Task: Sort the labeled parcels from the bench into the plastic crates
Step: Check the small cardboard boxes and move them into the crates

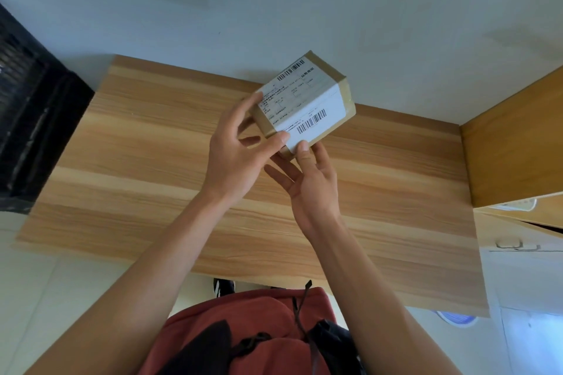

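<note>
Both hands, left hand [234, 149] and right hand [310, 183], pinch the raised parcel [304, 100] between fingertips.

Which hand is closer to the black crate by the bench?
Left. The left hand grips the parcel on the side toward the black crate, though bare bench separates them. The right hand holds the parcel's underside, farther away.

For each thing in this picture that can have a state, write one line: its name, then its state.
Parcel: lifted above the bench, tilted, label facing the camera.
Left hand: grips the parcel's near left end.
Right hand: thumb on the label's near edge, fingers underneath.
Wooden bench: bare where visible.
Black crate: contents unclear.
</note>
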`<act>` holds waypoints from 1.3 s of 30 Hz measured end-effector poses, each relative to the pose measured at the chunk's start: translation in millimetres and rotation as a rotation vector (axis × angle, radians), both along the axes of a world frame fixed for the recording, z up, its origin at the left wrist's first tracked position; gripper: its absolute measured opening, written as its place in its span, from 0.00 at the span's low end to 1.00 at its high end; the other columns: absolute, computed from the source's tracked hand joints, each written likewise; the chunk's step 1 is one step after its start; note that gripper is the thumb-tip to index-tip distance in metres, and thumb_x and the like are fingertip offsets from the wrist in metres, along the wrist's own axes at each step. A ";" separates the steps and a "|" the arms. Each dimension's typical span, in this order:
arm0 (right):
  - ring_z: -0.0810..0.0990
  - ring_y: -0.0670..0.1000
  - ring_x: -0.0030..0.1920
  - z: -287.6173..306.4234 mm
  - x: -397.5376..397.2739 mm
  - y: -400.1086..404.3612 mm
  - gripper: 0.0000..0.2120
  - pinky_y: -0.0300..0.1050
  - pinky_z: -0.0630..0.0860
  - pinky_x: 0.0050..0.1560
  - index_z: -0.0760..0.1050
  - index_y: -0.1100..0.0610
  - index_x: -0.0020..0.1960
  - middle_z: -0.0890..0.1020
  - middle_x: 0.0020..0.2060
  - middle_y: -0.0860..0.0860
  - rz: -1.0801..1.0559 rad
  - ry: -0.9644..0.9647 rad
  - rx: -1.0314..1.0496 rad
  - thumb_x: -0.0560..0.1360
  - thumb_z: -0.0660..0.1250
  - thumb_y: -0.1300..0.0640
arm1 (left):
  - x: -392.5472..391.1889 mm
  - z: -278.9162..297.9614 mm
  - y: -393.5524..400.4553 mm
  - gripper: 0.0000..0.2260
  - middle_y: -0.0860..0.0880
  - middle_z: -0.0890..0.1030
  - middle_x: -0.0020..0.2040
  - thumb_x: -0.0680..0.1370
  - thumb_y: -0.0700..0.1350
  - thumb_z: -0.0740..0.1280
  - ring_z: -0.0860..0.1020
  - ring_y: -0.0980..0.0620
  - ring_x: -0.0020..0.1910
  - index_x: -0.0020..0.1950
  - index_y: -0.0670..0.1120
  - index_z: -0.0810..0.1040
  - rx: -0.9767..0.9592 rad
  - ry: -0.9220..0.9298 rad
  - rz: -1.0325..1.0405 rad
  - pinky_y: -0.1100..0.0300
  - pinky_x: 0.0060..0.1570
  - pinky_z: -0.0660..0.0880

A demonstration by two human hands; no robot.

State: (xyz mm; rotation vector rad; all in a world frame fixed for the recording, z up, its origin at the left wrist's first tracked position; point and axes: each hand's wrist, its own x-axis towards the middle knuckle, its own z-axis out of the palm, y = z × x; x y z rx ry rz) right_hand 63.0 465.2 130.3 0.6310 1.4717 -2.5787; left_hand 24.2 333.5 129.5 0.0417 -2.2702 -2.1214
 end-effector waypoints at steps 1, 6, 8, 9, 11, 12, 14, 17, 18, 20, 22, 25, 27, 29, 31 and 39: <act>0.85 0.61 0.60 0.3 -0.1 1.7 0.15 0.61 0.82 0.60 0.73 0.57 0.72 0.85 0.57 0.57 0.014 -0.018 0.025 0.86 0.62 0.56 | -0.2 -0.5 -2.4 0.33 0.53 0.77 0.71 0.71 0.50 0.80 0.77 0.53 0.69 0.75 0.53 0.74 -0.013 0.009 0.009 0.47 0.61 0.81; 0.83 0.50 0.63 0.0 -3.5 22.3 0.28 0.55 0.83 0.60 0.62 0.49 0.82 0.79 0.69 0.50 -0.058 -0.035 0.241 0.84 0.66 0.50 | -2.2 -0.9 -24.2 0.33 0.54 0.73 0.71 0.70 0.50 0.80 0.74 0.54 0.71 0.74 0.54 0.75 -0.201 0.084 0.020 0.50 0.59 0.82; 0.80 0.50 0.67 0.8 -6.5 33.2 0.30 0.55 0.83 0.61 0.61 0.47 0.82 0.73 0.74 0.50 -0.089 -0.004 0.329 0.84 0.66 0.49 | -2.4 -1.4 -32.4 0.34 0.53 0.72 0.72 0.68 0.50 0.80 0.73 0.53 0.72 0.74 0.52 0.75 -0.267 0.140 0.014 0.49 0.60 0.81; 0.78 0.50 0.69 1.3 -8.7 37.9 0.30 0.55 0.83 0.62 0.61 0.47 0.82 0.71 0.76 0.50 -0.092 0.008 0.365 0.83 0.67 0.48 | -2.3 -1.9 -35.8 0.35 0.52 0.72 0.73 0.68 0.49 0.81 0.72 0.53 0.72 0.74 0.51 0.75 -0.287 0.159 0.005 0.48 0.60 0.81; 0.76 0.50 0.71 3.9 -13.6 44.5 0.32 0.56 0.82 0.62 0.61 0.47 0.83 0.69 0.78 0.51 -0.067 0.032 0.435 0.82 0.68 0.45 | -1.3 -2.8 -40.0 0.36 0.49 0.69 0.76 0.68 0.43 0.83 0.71 0.53 0.75 0.74 0.48 0.75 -0.328 0.191 -0.030 0.47 0.62 0.80; 0.77 0.48 0.70 4.8 -16.2 46.2 0.33 0.56 0.83 0.62 0.61 0.48 0.82 0.70 0.77 0.50 -0.044 0.048 0.470 0.82 0.68 0.44 | -0.4 -2.7 -40.8 0.36 0.48 0.68 0.77 0.68 0.41 0.83 0.70 0.52 0.76 0.74 0.46 0.76 -0.350 0.208 -0.051 0.47 0.63 0.80; 0.81 0.43 0.65 7.8 -19.7 46.6 0.30 0.54 0.83 0.60 0.65 0.51 0.81 0.77 0.71 0.46 0.013 0.080 0.526 0.82 0.67 0.45 | 2.3 0.2 -40.1 0.36 0.48 0.67 0.79 0.68 0.38 0.83 0.69 0.51 0.77 0.74 0.45 0.76 -0.378 0.241 -0.094 0.48 0.65 0.79; 0.84 0.46 0.59 10.4 -22.3 44.3 0.19 0.53 0.84 0.57 0.76 0.52 0.73 0.85 0.59 0.46 0.088 0.144 0.585 0.84 0.66 0.49 | 6.8 5.5 -35.4 0.36 0.48 0.65 0.80 0.68 0.37 0.83 0.67 0.53 0.78 0.74 0.45 0.75 -0.408 0.280 -0.127 0.50 0.67 0.78; 0.84 0.47 0.58 11.1 -22.4 43.3 0.17 0.54 0.84 0.57 0.78 0.52 0.71 0.86 0.57 0.46 0.089 0.157 0.584 0.84 0.66 0.50 | 8.0 6.5 -34.1 0.37 0.48 0.65 0.81 0.69 0.37 0.82 0.66 0.54 0.78 0.76 0.45 0.74 -0.409 0.282 -0.112 0.50 0.67 0.78; 0.84 0.47 0.59 12.2 -22.3 40.9 0.16 0.54 0.84 0.59 0.78 0.53 0.70 0.86 0.57 0.46 0.067 0.164 0.554 0.84 0.67 0.52 | 10.6 7.2 -32.1 0.38 0.49 0.63 0.82 0.71 0.38 0.81 0.64 0.56 0.79 0.79 0.46 0.69 -0.393 0.273 -0.042 0.52 0.67 0.77; 0.84 0.47 0.60 14.7 -22.4 37.5 0.16 0.53 0.83 0.60 0.78 0.54 0.70 0.86 0.58 0.46 0.045 0.184 0.536 0.84 0.67 0.53 | 14.6 6.1 -29.6 0.39 0.50 0.66 0.81 0.73 0.42 0.80 0.66 0.56 0.78 0.81 0.48 0.67 -0.344 0.229 0.062 0.54 0.65 0.78; 0.84 0.48 0.62 18.6 -22.1 30.0 0.13 0.52 0.82 0.61 0.78 0.49 0.67 0.86 0.59 0.47 0.035 0.230 0.498 0.84 0.67 0.54 | 23.5 1.6 -24.1 0.35 0.50 0.74 0.74 0.74 0.45 0.79 0.74 0.51 0.72 0.78 0.48 0.69 -0.207 0.162 0.166 0.48 0.61 0.81; 0.83 0.50 0.63 20.8 -20.8 23.1 0.12 0.51 0.82 0.60 0.77 0.45 0.66 0.86 0.60 0.48 0.038 0.268 0.484 0.84 0.67 0.56 | 31.9 -0.6 -21.1 0.32 0.50 0.78 0.71 0.75 0.46 0.77 0.76 0.50 0.71 0.77 0.47 0.70 -0.133 0.117 0.193 0.46 0.60 0.81; 0.82 0.51 0.64 20.0 -19.5 15.2 0.13 0.50 0.82 0.61 0.76 0.43 0.66 0.85 0.61 0.48 0.054 0.302 0.484 0.84 0.66 0.56 | 40.1 0.2 -20.8 0.31 0.52 0.79 0.69 0.76 0.45 0.76 0.76 0.51 0.71 0.77 0.46 0.71 -0.069 0.073 0.216 0.48 0.60 0.81; 0.81 0.50 0.65 16.5 -18.0 6.2 0.13 0.53 0.81 0.63 0.76 0.45 0.68 0.84 0.61 0.48 0.086 0.333 0.519 0.85 0.66 0.55 | 47.3 2.2 -24.7 0.27 0.51 0.80 0.68 0.78 0.44 0.75 0.76 0.52 0.70 0.76 0.45 0.71 -0.039 0.059 0.265 0.55 0.60 0.81; 0.80 0.47 0.64 9.2 -7.1 -66.5 0.16 0.38 0.78 0.57 0.76 0.53 0.71 0.85 0.60 0.44 0.326 0.407 0.606 0.84 0.67 0.56 | 86.2 8.6 -86.4 0.17 0.55 0.83 0.62 0.82 0.38 0.69 0.80 0.59 0.63 0.69 0.50 0.76 -0.039 0.019 0.610 0.65 0.59 0.78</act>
